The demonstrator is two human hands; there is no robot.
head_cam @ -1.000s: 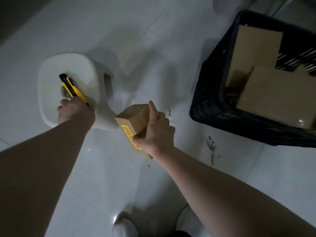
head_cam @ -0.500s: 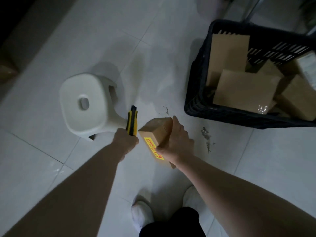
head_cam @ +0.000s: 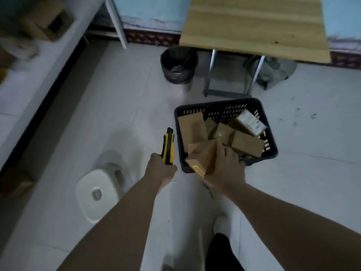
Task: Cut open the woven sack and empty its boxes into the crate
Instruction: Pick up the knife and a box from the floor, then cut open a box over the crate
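Observation:
A black slatted crate [head_cam: 271,137] stands on the tiled floor and holds several brown cardboard boxes [head_cam: 248,142]. My right hand [head_cam: 224,167] grips a small brown box with a yellow label [head_cam: 203,156] over the crate's near left corner. My left hand [head_cam: 161,170] is closed on a yellow and black utility knife [head_cam: 168,148], just left of the crate, its tip pointing away from me. No woven sack is clearly visible; a crumpled grey bundle [head_cam: 273,72] lies under the table.
A white plastic stool [head_cam: 97,192] stands at the lower left. A black-lined bin [head_cam: 178,64] and a wooden folding table [head_cam: 254,26] are beyond the crate. A white ledge with cardboard boxes [head_cam: 45,20] runs along the left. My feet show at the bottom.
The view has risen and swung from the stool toward the crate. My left hand lifted the knife off the stool. My right hand carried the labelled box over the crate's edge.

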